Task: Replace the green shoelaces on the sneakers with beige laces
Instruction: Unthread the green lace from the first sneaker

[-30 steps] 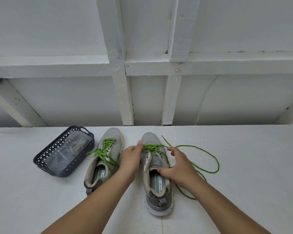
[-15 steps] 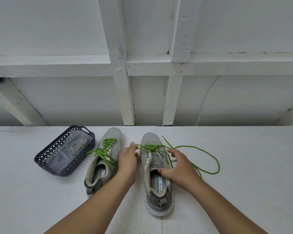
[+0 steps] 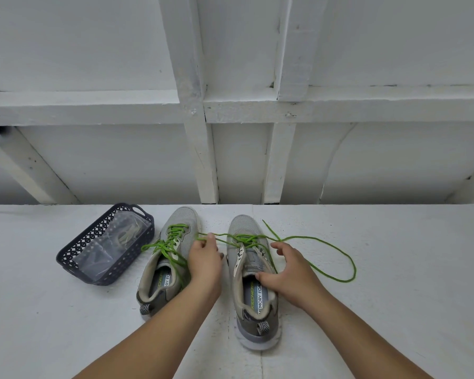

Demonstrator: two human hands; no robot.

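A white painted counter carries two grey mesh sneakers, side by side near its far edge, toes toward the white panelled wall. Left of them sits a dark blue perforated plastic basket holding a clear plastic bag with beige laces inside. The right hand steadies the right sneaker, thumb on its tongue, fingers loosely spread. The left hand pinches a bright green shoelace drawn taut from that shoe's eyelets; its free end loops toward the counter's right edge.
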